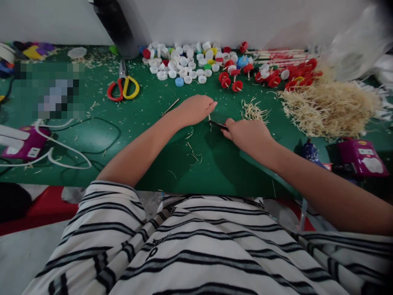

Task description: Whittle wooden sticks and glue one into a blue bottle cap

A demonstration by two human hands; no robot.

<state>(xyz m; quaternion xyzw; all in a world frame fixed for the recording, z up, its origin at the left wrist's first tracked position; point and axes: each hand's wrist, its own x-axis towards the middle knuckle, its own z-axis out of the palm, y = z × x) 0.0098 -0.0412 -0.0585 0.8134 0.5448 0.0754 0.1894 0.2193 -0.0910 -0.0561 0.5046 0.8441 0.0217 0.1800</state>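
Note:
My left hand (198, 110) is closed, fingers curled together, with the end of a thin pale stick (209, 117) poking out below them. My right hand (250, 137) grips a small dark knife (218, 125), whose tip reaches the stick's lower end. Much of the stick is hidden inside my left hand. Fine pale shavings (194, 155) lie on the green tabletop under my hands. Beyond my right hand is a small heap of curled shavings (254, 110). A slim metal rod (170, 107) lies just behind my left wrist.
Scissors (123, 84) with red and yellow handles lie at left, a dark bottle (118, 28) behind them. Many bottle caps (184, 61), red caps on sticks (236, 85) and a large fibre pile (328, 106) line the back. Purple boxes (364, 157) and a white cable (66, 153) flank me.

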